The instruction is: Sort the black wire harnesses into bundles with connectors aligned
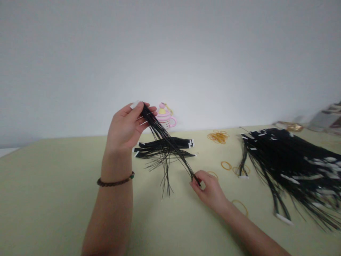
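A bundle of thin black wires (165,134) stretches slantwise between my two hands above the table. My left hand (128,122) grips its upper end, where a white connector shows by the thumb. Lower down on the right, my right hand (209,188) pinches part of the strands near their tips. Other strands of the bundle hang loose in the middle. Behind and below it lie several black wire bundles (149,145) with white ends, side by side on the table and partly hidden by the held wires.
A large heap of black wires with white connectors (287,153) covers the table's right side. Yellow rubber bands lie in a pile (218,136), and loose ones, such as one rubber band (226,165), are scattered nearby. A pink cup-shaped trinket (163,119) stands by the wall.
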The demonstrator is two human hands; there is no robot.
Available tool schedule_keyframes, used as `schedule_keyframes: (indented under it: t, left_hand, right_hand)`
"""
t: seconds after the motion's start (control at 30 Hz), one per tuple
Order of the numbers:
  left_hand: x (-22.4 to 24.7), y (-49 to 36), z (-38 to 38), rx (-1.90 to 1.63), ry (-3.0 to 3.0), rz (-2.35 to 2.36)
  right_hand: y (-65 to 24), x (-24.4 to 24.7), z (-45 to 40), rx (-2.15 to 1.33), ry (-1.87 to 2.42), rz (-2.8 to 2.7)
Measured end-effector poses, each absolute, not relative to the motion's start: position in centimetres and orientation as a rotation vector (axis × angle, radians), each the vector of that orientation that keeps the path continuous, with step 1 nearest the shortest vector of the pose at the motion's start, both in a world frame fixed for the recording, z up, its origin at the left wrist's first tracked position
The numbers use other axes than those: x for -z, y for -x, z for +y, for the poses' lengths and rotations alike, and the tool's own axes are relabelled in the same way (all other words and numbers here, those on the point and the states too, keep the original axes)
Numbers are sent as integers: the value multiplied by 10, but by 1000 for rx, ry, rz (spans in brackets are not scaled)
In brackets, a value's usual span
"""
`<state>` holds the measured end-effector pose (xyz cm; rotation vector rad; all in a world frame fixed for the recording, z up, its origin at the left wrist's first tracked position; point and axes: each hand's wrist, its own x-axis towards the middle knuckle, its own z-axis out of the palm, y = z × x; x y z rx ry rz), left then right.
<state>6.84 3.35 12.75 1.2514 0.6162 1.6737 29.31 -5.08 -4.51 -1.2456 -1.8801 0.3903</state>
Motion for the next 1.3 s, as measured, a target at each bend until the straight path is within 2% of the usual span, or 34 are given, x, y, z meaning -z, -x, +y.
schedule_keyframes:
  t: [0.3,0.53,0.77,1.3]
  left_hand:
    - [-133,-68,41,-2026,-879,578]
    - [-131,-49,47,-1963,-813,680]
    - [-131,-48,52,-2022,-700,483]
    - [-124,-47,59,-1854,-762,399]
  right_hand:
    - [-292,33,-53,-441,1140,-1821]
    - [-294,23,-61,-993,927,-1693]
    - [-292,17,-64,-1391,782,-1370]
    - [-294,23,-61,-1484,772,-1222]
